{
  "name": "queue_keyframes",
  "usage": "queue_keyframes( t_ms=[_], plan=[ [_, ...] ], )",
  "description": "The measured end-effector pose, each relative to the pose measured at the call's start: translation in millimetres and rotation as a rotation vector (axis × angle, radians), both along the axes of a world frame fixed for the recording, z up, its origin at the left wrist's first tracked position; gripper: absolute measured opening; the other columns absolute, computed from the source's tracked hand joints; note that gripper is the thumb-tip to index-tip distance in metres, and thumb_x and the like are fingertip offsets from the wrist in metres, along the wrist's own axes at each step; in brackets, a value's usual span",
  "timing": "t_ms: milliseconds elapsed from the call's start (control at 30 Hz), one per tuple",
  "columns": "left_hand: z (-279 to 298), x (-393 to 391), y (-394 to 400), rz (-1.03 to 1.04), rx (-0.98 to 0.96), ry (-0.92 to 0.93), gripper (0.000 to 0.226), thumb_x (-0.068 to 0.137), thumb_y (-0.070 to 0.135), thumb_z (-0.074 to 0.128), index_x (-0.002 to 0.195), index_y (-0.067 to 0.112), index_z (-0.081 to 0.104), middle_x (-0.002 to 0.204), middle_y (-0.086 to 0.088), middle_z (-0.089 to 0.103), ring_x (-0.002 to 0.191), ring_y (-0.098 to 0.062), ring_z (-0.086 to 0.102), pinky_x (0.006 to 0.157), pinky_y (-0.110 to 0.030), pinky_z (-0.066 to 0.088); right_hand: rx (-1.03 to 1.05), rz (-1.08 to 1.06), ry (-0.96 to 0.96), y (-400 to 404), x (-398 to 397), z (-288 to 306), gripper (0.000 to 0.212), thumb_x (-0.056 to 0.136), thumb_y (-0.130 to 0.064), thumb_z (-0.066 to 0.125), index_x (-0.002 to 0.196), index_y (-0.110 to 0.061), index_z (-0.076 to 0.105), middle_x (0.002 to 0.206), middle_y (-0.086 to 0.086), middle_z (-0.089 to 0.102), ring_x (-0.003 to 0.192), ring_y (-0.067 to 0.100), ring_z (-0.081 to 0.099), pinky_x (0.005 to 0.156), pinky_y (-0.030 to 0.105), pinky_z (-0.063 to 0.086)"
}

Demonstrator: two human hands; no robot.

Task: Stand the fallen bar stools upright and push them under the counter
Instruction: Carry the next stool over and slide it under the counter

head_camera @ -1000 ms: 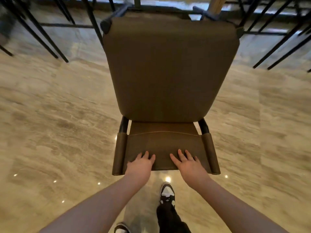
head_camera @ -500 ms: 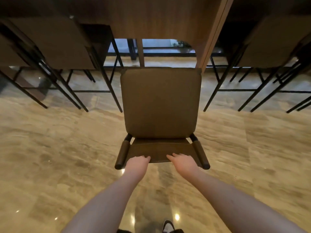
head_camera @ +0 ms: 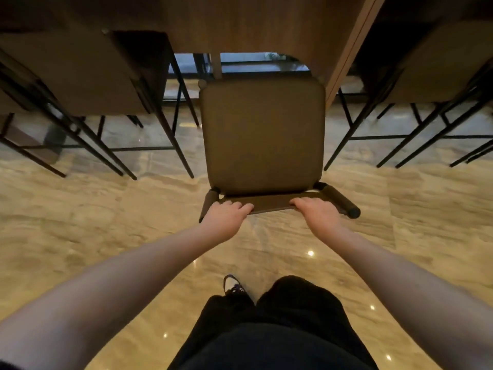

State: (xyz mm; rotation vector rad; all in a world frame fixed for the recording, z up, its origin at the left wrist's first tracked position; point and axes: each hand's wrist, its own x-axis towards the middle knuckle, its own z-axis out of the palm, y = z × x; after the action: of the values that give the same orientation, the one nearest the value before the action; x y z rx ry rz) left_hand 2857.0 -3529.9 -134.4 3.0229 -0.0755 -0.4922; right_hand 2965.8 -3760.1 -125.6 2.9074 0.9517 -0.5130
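Brown bar stool (head_camera: 262, 137) upright, front edge under wooden counter (head_camera: 240, 22). Left hand (head_camera: 226, 216), right hand (head_camera: 318, 213) curled over backrest (head_camera: 269, 203) top. Risk: uneven push skews stool into neighbouring stool legs (head_camera: 170, 134).

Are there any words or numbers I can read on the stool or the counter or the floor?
None. No words, numbers or labels show on the bar stool, the counter, the neighbouring stools or the floor.
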Motion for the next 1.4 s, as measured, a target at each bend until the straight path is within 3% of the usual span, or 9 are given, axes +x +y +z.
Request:
queue_keyframes(
  t_ms=[100, 233, 333, 600, 700, 833, 1067, 1233, 1400],
  plan=[
    [7.4, 31.2, 25.9, -0.032, 0.01, 0.015, 0.035, 0.103, 0.041, 0.033, 0.129, 0.026, 0.05, 0.11, 0.0, 0.065, 0.092, -0.023, 0.063, 0.08, -0.043, 0.053, 0.033, 0.02, -0.047, 9.4, 24.6, 7.8, 0.039, 0.097, -0.022, 0.055, 0.134, -0.033, 0.05, 0.13, -0.005, 0.061, 0.115, 0.017, 0.059, 0.088, 0.036, 0.051],
    [19.2, 82.3, 53.2, -0.04, 0.048, 0.003, 0.029, 0.101, 0.034, 0.036, 0.119, 0.031, 0.059, 0.091, 0.004, 0.066, 0.074, -0.021, 0.063, 0.063, -0.037, 0.054, 0.062, 0.081, -0.112, 29.7, 74.3, 23.9, 0.039, 0.095, -0.021, 0.056, 0.131, -0.035, 0.048, 0.119, -0.007, 0.064, 0.102, 0.015, 0.063, 0.074, 0.031, 0.054],
    [37.4, 130.4, 80.5, -0.025, 0.101, -0.033, 0.034, 0.098, 0.03, 0.037, 0.117, 0.037, 0.063, 0.09, 0.005, 0.069, 0.076, -0.022, 0.066, 0.052, -0.029, 0.043, 0.067, 0.149, -0.119, 54.7, 123.8, 46.3, 0.029, 0.1, -0.031, 0.046, 0.129, -0.035, 0.048, 0.112, -0.008, 0.064, 0.091, 0.015, 0.065, 0.066, 0.033, 0.054],
    [91.7, 272.2, 154.1, 0.032, 0.15, 0.062, 0.016, 0.096, 0.033, 0.051, 0.099, 0.036, 0.067, 0.07, 0.013, 0.058, 0.061, -0.007, 0.057, 0.059, -0.028, 0.052, 0.088, 0.238, -0.186, 128.4, 261.8, 85.4, 0.02, 0.1, -0.037, 0.045, 0.117, -0.03, 0.053, 0.083, -0.008, 0.064, 0.066, 0.016, 0.063, 0.048, 0.027, 0.041],
    [101.7, 313.6, 175.4, 0.035, 0.136, 0.103, 0.013, 0.095, 0.034, 0.056, 0.1, 0.035, 0.067, 0.071, 0.016, 0.058, 0.064, -0.002, 0.056, 0.063, -0.025, 0.052, 0.111, 0.307, -0.198, 146.8, 302.1, 86.9, 0.021, 0.101, -0.042, 0.043, 0.113, -0.028, 0.053, 0.077, -0.007, 0.063, 0.059, 0.015, 0.06, 0.048, 0.028, 0.046],
    [106.4, 350.5, 195.5, 0.052, 0.149, 0.13, 0.021, 0.096, 0.041, 0.054, 0.109, 0.033, 0.069, 0.083, 0.014, 0.066, 0.071, -0.004, 0.06, 0.069, -0.027, 0.056, 0.135, 0.359, -0.259, 167.1, 344.3, 87.5, 0.022, 0.099, -0.045, 0.045, 0.106, -0.028, 0.055, 0.065, -0.011, 0.051, 0.045, 0.01, 0.04, 0.039, 0.023, 0.019],
    [113.1, 387.7, 214.7, 0.054, 0.153, 0.181, 0.019, 0.097, 0.041, 0.054, 0.103, 0.031, 0.068, 0.075, 0.013, 0.061, 0.065, -0.003, 0.056, 0.056, -0.02, 0.043, 0.12, 0.36, -0.245, 188.6, 381.0, 87.8, 0.026, 0.099, -0.046, 0.044, 0.114, -0.026, 0.052, 0.071, -0.009, 0.054, 0.05, 0.012, 0.045, 0.039, 0.023, 0.019],
    [116.4, 410.7, 228.6, 0.044, 0.13, 0.198, 0.018, 0.097, 0.041, 0.053, 0.096, 0.03, 0.067, 0.075, 0.01, 0.063, 0.068, -0.007, 0.06, 0.068, -0.028, 0.055, 0.112, 0.347, -0.23, 203.8, 405.3, 89.7, 0.025, 0.1, -0.047, 0.042, 0.11, -0.026, 0.053, 0.072, -0.008, 0.057, 0.053, 0.014, 0.05, 0.04, 0.025, 0.024],
    [112.7, 413.3, 233.5, -0.027, 0.095, 0.172, 0.021, 0.098, 0.039, 0.05, 0.104, 0.028, 0.067, 0.072, 0.01, 0.057, 0.066, -0.008, 0.056, 0.063, -0.028, 0.052, 0.108, 0.303, -0.239, 205.7, 407.6, 87.1, 0.025, 0.098, -0.047, 0.045, 0.11, -0.029, 0.057, 0.075, -0.009, 0.062, 0.058, 0.013, 0.06, 0.045, 0.025, 0.037]
  ],
)
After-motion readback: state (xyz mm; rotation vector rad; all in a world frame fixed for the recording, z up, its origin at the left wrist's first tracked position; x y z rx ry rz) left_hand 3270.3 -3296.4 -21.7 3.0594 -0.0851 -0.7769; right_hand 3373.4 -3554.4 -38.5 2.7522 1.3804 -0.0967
